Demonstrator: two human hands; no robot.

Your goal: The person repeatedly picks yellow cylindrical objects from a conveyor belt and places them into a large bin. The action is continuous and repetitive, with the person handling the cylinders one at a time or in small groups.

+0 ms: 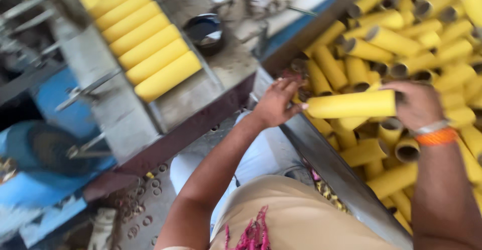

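The right hand [419,104] grips one yellow tube [351,104] level by its end, left hand [275,104] steadying its tip with loose fingers, above the bin [331,172] of tubes.

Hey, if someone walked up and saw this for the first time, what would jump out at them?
First, the heap of yellow cardboard tubes filling the metal bin on the right. Next, the single yellow tube held level over that heap, the right hand at one end and the left hand at the other. Up left, a neat row of yellow tubes lies side by side on a grey machine tray.
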